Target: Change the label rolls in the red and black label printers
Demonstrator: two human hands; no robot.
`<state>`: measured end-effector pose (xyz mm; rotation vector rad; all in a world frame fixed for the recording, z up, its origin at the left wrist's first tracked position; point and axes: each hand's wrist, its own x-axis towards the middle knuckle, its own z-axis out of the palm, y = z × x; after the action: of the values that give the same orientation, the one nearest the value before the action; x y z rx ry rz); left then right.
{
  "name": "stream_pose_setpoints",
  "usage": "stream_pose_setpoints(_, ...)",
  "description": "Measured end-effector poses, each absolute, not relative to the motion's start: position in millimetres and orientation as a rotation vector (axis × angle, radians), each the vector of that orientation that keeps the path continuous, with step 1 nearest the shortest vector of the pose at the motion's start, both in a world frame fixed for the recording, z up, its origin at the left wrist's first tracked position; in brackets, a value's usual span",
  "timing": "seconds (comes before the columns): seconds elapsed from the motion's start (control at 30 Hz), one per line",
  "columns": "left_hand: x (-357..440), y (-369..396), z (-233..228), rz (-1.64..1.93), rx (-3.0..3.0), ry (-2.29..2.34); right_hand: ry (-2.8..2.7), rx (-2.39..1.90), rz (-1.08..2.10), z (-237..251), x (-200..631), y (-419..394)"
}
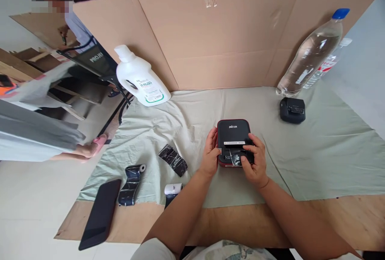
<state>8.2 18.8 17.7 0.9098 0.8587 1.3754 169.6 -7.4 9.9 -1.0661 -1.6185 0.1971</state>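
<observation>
A small black printer (pixel 233 132) with rounded corners and red lower edges rests on the cloth in front of me. My left hand (pixel 211 154) wraps around its left side, the thumb lying on the front corner. My right hand (pixel 255 160) grips the front right, with fingers over the edge and the thumb at a shiny, clear plastic-like patch (pixel 235 160) on the front part. A white label strip (pixel 234 143) crosses the lid. To the left lie a dark shiny strip (pixel 173 160) and two white paper rolls (pixel 142 168) (pixel 173 188) with dark tails.
A dark phone (pixel 100 214) overlaps the table's left edge. A white jug (pixel 141 77), a large water bottle (pixel 314 55) and a black case (pixel 292 110) stand near the upright cardboard (pixel 222 39). Another person (pixel 80 23) is behind at left; a pink-shod foot (pixel 98 146) shows beside the table.
</observation>
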Motion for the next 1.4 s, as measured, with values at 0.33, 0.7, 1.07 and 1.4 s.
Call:
stream_pose_setpoints(0.33, 13.1, 17.7, 25.4, 1.331, 1.012, 1.044, -1.605, -1.140, 0.253, 5.6, 168.5, -10.8)
stream_pose_setpoints(0.7, 4.9, 15.2, 29.5, 1.293, 1.102, 1.144, -1.556, -0.995, 0.379, -8.5, 170.9, -7.7)
stream_pose_setpoints(1.07, 22.0, 72.0, 73.5, 0.505, 2.238, 1.459, -1.563, -1.015, 0.366, -10.5, 172.3, -6.7)
stream_pose_setpoints(1.4, 33.6, 85.6, 58.5, 0.338, 2.329, 1.475, -1.565, -1.015, 0.347, -8.1, 173.0, -6.5)
